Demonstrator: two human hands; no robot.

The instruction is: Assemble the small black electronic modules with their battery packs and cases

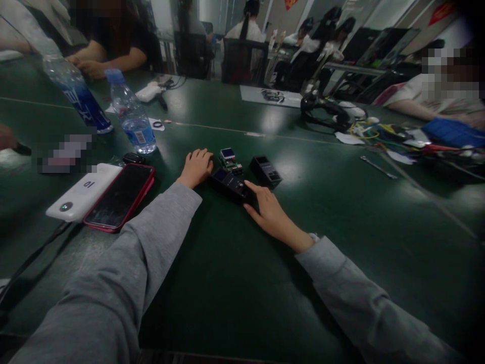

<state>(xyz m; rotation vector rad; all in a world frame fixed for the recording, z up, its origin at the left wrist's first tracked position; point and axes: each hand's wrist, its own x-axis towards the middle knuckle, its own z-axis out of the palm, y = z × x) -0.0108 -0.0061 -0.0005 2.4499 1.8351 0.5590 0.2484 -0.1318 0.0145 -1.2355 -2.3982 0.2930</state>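
Note:
A black rectangular device [230, 185] with a small dark screen and buttons lies on the table between my hands. My right hand [268, 208] grips its right end, index finger on top and thumb at the near side. Palm down, my left hand [195, 168] rests by the device's left end, its fingers slightly bent and apart; its thumb is hard to make out. Just behind the device sits a green circuit board [235, 167] with a small screen [228, 153]. A second black box-like case [265, 171] lies to the right of the board.
To the left are a red-cased phone [120, 197], a white power bank [85, 189] with a cable, and two plastic bottles [137, 132]. A wrench-like metal tool [378, 167], headphones [326, 114] and tangled wires [428, 144] lie to the right. Other people sit around.

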